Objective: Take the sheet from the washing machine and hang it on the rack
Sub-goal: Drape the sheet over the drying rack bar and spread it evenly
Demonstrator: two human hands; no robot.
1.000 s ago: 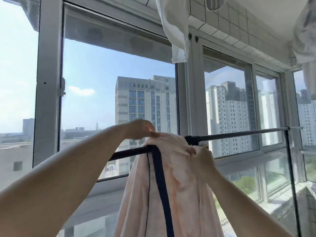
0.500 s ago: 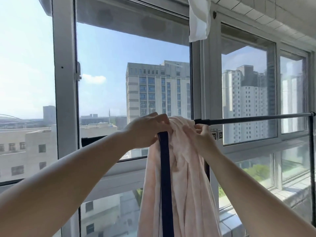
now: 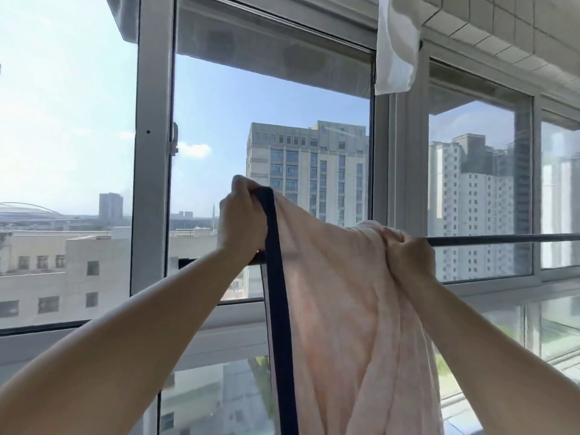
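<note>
A pale pink sheet (image 3: 339,293) with a dark navy border strip hangs over the rack's horizontal bar (image 3: 502,238), in front of the windows. My left hand (image 3: 241,221) grips the navy-edged top of the sheet and holds it lifted above the bar. My right hand (image 3: 408,252) grips a bunch of the sheet on the bar, to the right. Between the two hands the cloth is stretched at a slant. The sheet's lower part runs out of the frame at the bottom.
Large aluminium-framed windows (image 3: 153,152) stand close behind the rack, with tall buildings outside. A white cloth (image 3: 395,48) hangs from above at the top right. The bar's right stretch beyond my right hand is bare.
My left hand has lifted the navy-edged part of the sheet up and left, away from my right hand, so the bunched cloth now spreads wider along the bar.
</note>
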